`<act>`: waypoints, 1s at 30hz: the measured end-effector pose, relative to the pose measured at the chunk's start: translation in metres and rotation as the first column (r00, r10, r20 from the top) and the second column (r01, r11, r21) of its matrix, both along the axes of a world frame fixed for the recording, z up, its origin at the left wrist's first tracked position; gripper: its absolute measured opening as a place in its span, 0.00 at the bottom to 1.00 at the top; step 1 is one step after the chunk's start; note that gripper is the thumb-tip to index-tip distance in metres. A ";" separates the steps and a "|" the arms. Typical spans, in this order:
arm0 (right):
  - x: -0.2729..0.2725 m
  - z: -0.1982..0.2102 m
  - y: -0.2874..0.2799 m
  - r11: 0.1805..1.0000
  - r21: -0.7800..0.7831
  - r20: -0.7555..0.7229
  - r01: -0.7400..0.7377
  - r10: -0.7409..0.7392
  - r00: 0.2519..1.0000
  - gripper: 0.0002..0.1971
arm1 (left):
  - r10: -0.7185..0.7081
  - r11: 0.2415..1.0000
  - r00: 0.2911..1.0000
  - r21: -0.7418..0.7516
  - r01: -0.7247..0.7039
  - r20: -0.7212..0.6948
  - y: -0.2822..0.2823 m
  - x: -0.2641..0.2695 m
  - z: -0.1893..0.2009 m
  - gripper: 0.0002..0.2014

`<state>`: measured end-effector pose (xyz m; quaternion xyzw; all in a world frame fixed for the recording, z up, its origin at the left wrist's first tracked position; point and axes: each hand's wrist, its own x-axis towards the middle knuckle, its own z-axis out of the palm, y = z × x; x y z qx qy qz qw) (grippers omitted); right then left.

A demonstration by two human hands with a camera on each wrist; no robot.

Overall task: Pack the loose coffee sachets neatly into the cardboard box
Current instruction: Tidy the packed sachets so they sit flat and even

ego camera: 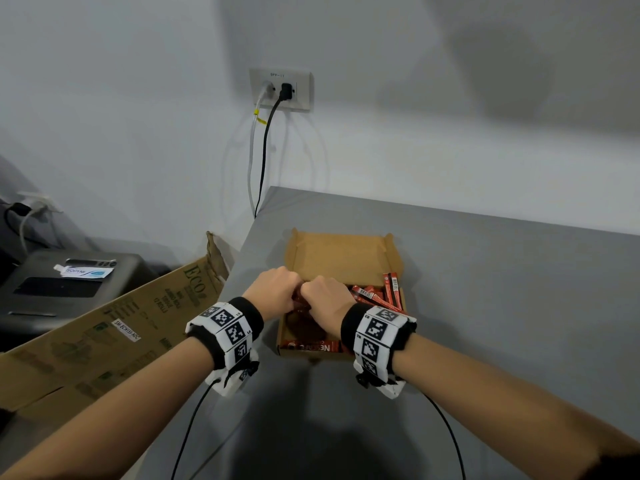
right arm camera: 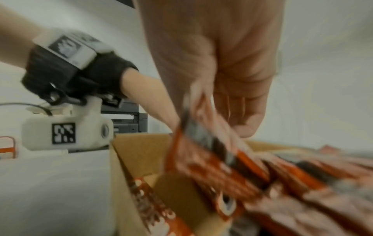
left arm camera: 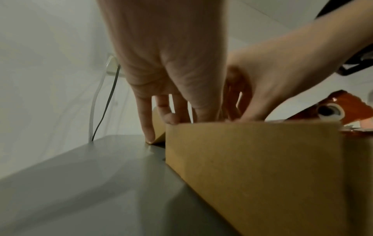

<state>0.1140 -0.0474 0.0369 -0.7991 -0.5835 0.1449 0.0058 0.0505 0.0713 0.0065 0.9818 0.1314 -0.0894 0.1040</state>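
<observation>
Both hands meet over the cardboard box point(ego camera: 341, 258) on the grey surface point(ego camera: 485, 306), the right hand point(ego camera: 325, 294) pinching red coffee sachets point(right arm camera: 212, 153) angled down into it, the left hand point(ego camera: 273, 287) reaching inside, its grip hidden.

Grey table point(ego camera: 485, 289): standing against the pale wall, its far left corner lying just below the wall socket point(ego camera: 281, 90). Open cardboard box point(ego camera: 341, 254) sitting directly on it, near the left edge, lid flap lying back toward the socket.
</observation>
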 end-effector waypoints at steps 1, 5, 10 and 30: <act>-0.001 -0.001 -0.002 0.999 -0.006 0.038 -0.037 0.037 0.999 0.10 | 0.001 1.000 1.000 0.007 -0.001 0.015 -0.001 0.000 -0.002 0.06; -0.004 -0.010 -0.014 0.968 -0.164 -0.020 -0.188 0.187 0.982 0.14 | -0.001 1.000 0.999 -0.004 0.001 0.040 0.000 -0.001 -0.005 0.06; -0.001 -0.012 -0.017 0.975 -0.147 -0.177 -0.166 0.139 0.974 0.09 | 0.002 0.999 0.998 -0.039 0.000 0.063 0.001 -0.004 -0.006 0.06; 0.014 -0.023 -0.013 0.932 0.234 -0.353 0.277 -0.183 0.917 0.05 | -0.005 0.993 0.994 -0.114 0.018 0.105 0.005 -0.008 -0.007 0.05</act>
